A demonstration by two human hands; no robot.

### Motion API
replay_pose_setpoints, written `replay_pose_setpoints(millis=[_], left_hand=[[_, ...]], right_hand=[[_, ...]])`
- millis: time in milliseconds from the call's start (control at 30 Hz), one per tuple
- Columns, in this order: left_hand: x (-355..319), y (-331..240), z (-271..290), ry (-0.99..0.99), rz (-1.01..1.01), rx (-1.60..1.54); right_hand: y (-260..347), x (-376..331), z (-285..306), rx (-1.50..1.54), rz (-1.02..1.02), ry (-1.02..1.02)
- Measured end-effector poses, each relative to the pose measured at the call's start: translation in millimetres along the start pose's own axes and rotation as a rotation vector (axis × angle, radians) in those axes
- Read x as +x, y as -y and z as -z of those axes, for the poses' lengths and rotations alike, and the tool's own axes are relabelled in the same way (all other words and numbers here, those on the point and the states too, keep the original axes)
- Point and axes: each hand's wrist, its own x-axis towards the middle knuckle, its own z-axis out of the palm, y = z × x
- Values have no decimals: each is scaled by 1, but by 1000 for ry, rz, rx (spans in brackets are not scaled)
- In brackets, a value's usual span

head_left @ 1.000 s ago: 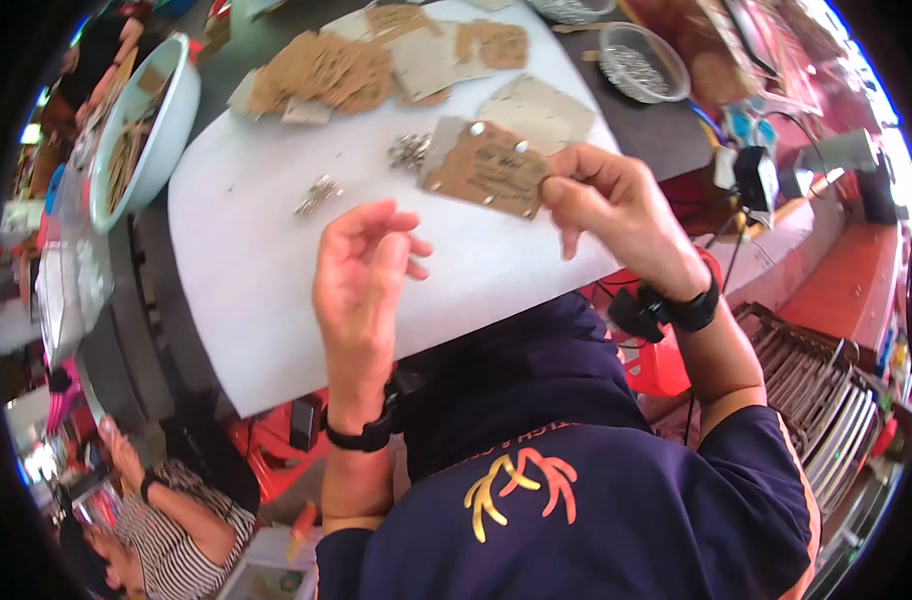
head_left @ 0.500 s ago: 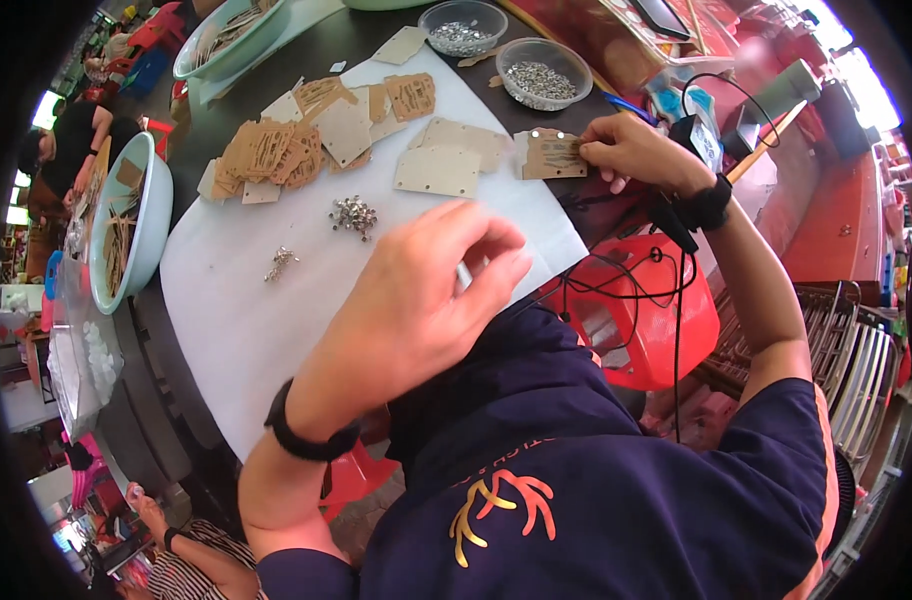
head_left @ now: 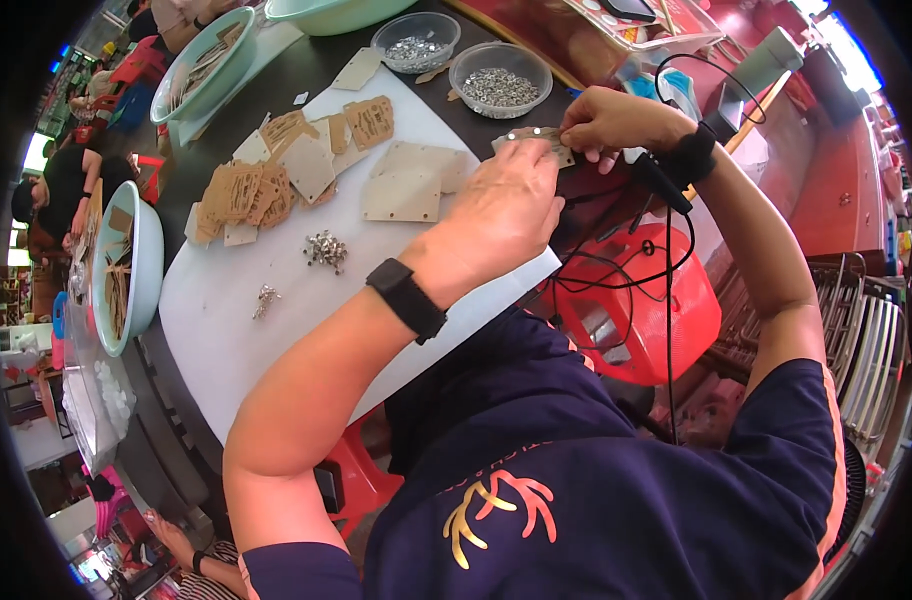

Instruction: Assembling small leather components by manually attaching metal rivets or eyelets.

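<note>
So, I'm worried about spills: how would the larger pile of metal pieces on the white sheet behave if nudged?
The metal pieces would probably scatter, since they're loosely heaped. Some look rounded, so might roll. The white sheet looks smooth, so they may slide.

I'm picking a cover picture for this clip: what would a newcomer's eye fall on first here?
Probably the left hand and right hand together at a brown card with shiny studs, just below the clear tub of metal pieces in the picture. Next, perhaps, the bright red plastic seat left of the right forearm, and the yellow-and-orange emblem on the dark shirt at bottom centre.
</note>
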Motion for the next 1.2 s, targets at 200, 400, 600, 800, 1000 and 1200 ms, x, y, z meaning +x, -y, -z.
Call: replay_pose_setpoints(millis=[200, 400, 600, 800, 1000, 1200], left_hand=[[7, 5, -10, 88, 17, 179], [7, 3, -7, 138, 8, 237], [6, 6, -8, 154, 7, 261], [8, 6, -9, 173, 0, 306], [8, 6, -14, 134, 0, 321], [8, 9, -18, 80, -5, 305]], right_hand=[[5, 7, 0, -28, 20, -36], [8, 11, 3, -91, -19, -33], [17, 11, 4, -253, -25, -37], [25, 18, 7, -413, -38, 31], [27, 18, 5, -407, -49, 18], [30, 18, 2, -448, -15, 29]])
